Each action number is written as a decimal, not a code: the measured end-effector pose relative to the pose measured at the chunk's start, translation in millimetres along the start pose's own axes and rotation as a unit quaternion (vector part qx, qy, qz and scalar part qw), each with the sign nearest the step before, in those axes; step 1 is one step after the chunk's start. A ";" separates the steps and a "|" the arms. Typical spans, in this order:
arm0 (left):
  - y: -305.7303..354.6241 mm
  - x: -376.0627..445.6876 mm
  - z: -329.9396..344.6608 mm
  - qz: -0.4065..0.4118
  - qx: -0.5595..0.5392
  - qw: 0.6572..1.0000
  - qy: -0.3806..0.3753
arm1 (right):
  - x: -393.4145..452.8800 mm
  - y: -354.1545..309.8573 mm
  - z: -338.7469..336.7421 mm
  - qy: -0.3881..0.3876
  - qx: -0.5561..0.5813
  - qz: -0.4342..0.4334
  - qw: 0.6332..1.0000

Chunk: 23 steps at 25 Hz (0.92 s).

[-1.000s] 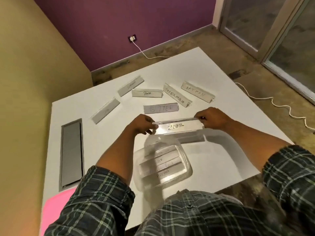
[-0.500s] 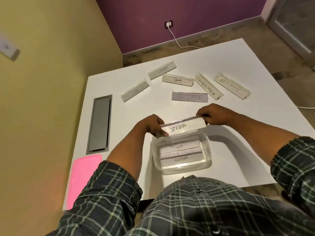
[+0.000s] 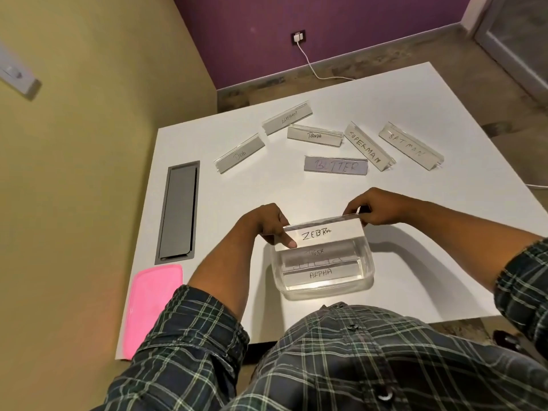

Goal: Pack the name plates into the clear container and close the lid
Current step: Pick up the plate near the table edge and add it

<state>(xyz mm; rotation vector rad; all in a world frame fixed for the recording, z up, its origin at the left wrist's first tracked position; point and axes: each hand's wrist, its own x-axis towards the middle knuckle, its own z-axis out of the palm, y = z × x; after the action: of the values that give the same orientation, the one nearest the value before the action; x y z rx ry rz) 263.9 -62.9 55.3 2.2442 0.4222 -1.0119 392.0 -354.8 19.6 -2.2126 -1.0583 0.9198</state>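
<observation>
Lowered since earlier, ZEBRA name plate (image 3: 318,233), pinched by left hand (image 3: 267,222) and right hand (image 3: 374,206), meets clear container (image 3: 367,264) on white table (image 3: 237,209); purple wall (image 3: 296,19) behind.

White table (image 3: 207,221); grey recessed cable hatch (image 3: 178,212) at its left; wall socket (image 3: 298,36) with white cable (image 3: 314,71); wall switch (image 3: 16,77).

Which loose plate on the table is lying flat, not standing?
The BUTTER plate, nearest the hands. It lies flat, face up; DOG, ELEPHANT, PANDA, SUPERMAN and BATMAN all stand as tents.
</observation>
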 end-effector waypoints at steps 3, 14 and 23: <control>0.0 5.5 6.5 -0.012 0.018 1.000 0.019 | -2.8 -1.8 4.9 -0.025 0.006 0.009 1.000; 5.3 5.8 36.3 -0.008 0.214 0.970 0.113 | 2.1 -4.7 42.9 -0.010 -0.253 -0.013 0.967; 0.8 10.5 47.3 0.008 0.271 0.949 0.160 | 2.8 -17.5 63.2 0.014 -0.425 -0.037 0.904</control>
<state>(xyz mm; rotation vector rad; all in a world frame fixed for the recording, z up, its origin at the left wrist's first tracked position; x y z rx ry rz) 244.9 -94.5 23.8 2.9210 0.2789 -0.8224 337.5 -332.7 -9.7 -2.8052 -1.7536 0.4028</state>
